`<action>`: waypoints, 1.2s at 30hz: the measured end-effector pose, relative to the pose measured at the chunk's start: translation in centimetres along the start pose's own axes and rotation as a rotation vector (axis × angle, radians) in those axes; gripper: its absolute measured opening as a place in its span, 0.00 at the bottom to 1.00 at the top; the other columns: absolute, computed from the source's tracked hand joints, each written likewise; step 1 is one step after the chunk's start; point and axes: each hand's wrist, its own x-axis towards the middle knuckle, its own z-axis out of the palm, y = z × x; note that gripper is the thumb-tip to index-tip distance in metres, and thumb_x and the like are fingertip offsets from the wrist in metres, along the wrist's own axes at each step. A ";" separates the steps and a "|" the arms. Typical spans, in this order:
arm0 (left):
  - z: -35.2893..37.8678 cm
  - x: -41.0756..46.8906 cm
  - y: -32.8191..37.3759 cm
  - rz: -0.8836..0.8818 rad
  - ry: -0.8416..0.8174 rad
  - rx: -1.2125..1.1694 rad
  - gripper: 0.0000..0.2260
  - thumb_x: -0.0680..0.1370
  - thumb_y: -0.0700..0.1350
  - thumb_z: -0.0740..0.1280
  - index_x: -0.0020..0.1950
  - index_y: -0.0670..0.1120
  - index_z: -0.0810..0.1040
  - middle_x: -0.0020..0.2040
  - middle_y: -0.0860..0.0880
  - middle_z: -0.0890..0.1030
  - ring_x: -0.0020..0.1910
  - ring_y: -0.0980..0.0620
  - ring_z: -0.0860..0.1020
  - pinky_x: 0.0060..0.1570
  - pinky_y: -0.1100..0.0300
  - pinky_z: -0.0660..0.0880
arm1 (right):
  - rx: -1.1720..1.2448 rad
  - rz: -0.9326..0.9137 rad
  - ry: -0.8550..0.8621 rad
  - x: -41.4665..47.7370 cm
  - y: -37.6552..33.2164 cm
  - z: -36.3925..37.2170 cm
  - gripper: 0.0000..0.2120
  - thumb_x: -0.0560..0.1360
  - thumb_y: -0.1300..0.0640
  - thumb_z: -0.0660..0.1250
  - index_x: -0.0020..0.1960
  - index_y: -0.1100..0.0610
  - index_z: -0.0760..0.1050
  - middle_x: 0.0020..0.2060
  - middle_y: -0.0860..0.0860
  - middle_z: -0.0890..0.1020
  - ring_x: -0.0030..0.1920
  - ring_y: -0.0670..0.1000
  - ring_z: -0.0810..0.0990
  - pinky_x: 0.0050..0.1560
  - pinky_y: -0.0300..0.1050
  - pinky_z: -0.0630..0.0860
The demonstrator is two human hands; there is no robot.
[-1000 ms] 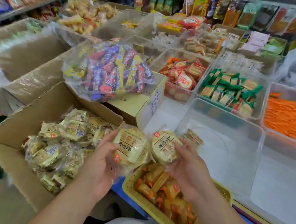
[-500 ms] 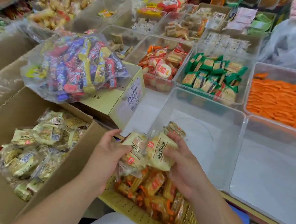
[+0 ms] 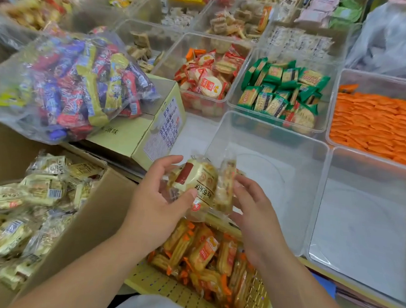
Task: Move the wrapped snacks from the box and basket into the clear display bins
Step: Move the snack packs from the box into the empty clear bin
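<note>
Your left hand [image 3: 157,203] grips one wrapped snack [image 3: 196,179], your right hand [image 3: 255,208] pinches a second snack [image 3: 225,188], both at near-left wall of the clear bin [image 3: 276,131]

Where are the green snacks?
In the head view, the green snacks fill a clear bin right of centre, between the red-and-white packets and the orange packets.

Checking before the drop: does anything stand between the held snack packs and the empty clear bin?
Nothing visible. The left hand and right hand hold the snack packs at the near corner of the empty clear bin.
</note>
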 end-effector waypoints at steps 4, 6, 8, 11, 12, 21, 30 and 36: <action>0.4 0.7 -0.2 0.060 -0.044 0.067 0.28 0.74 0.51 0.76 0.62 0.78 0.68 0.62 0.77 0.71 0.57 0.73 0.73 0.59 0.64 0.70 | 0.275 0.085 -0.271 1.0 -0.5 -0.4 0.28 0.77 0.30 0.58 0.69 0.45 0.77 0.63 0.48 0.83 0.65 0.49 0.81 0.66 0.56 0.73; 0.6 1.0 -0.8 0.051 -0.068 0.069 0.28 0.75 0.51 0.76 0.62 0.78 0.68 0.62 0.76 0.72 0.49 0.72 0.74 0.55 0.64 0.71 | 0.217 0.101 -0.312 1.9 -0.6 -0.8 0.27 0.77 0.31 0.60 0.68 0.45 0.78 0.63 0.49 0.83 0.64 0.51 0.81 0.66 0.55 0.72; 0.5 1.4 -1.3 0.027 -0.086 0.053 0.28 0.74 0.51 0.76 0.61 0.79 0.69 0.61 0.75 0.73 0.44 0.70 0.75 0.49 0.65 0.71 | 0.043 0.113 -0.258 2.9 -0.7 -1.0 0.17 0.80 0.37 0.61 0.59 0.43 0.83 0.57 0.49 0.86 0.59 0.49 0.84 0.66 0.53 0.72; 0.3 2.3 -2.4 -0.065 -0.069 -0.069 0.26 0.75 0.48 0.77 0.61 0.76 0.72 0.59 0.71 0.76 0.50 0.68 0.78 0.49 0.61 0.76 | -0.184 0.097 -0.218 4.3 -1.0 -1.7 0.14 0.82 0.42 0.60 0.50 0.40 0.84 0.48 0.48 0.88 0.49 0.45 0.86 0.55 0.48 0.74; 0.3 2.6 -2.8 -0.123 -0.042 -0.150 0.25 0.75 0.46 0.77 0.61 0.73 0.74 0.60 0.66 0.79 0.53 0.64 0.80 0.51 0.56 0.79 | -0.218 0.080 -0.205 4.8 -1.2 -2.0 0.13 0.82 0.43 0.61 0.49 0.42 0.84 0.47 0.48 0.88 0.47 0.45 0.86 0.52 0.48 0.75; 0.9 4.5 -6.0 -0.433 0.096 -0.553 0.12 0.80 0.37 0.69 0.61 0.51 0.78 0.46 0.49 0.88 0.45 0.46 0.87 0.39 0.52 0.83 | -0.425 -0.119 0.115 15.1 -2.4 -5.0 0.07 0.83 0.53 0.64 0.59 0.48 0.79 0.50 0.47 0.83 0.53 0.54 0.82 0.54 0.54 0.82; 0.4 4.8 -7.3 -0.430 0.059 -0.504 0.11 0.81 0.41 0.69 0.60 0.54 0.79 0.45 0.52 0.87 0.44 0.46 0.87 0.38 0.52 0.81 | -0.650 0.175 -0.112 19.9 1.9 -3.2 0.12 0.84 0.50 0.60 0.65 0.39 0.74 0.57 0.49 0.80 0.53 0.52 0.80 0.43 0.50 0.84; 0.4 4.7 -7.3 -0.412 0.044 -0.516 0.11 0.81 0.40 0.69 0.61 0.53 0.78 0.45 0.54 0.87 0.41 0.50 0.87 0.31 0.63 0.79 | -0.727 0.175 -0.253 21.0 1.7 -1.9 0.18 0.81 0.52 0.57 0.69 0.42 0.71 0.56 0.49 0.79 0.54 0.51 0.80 0.41 0.45 0.79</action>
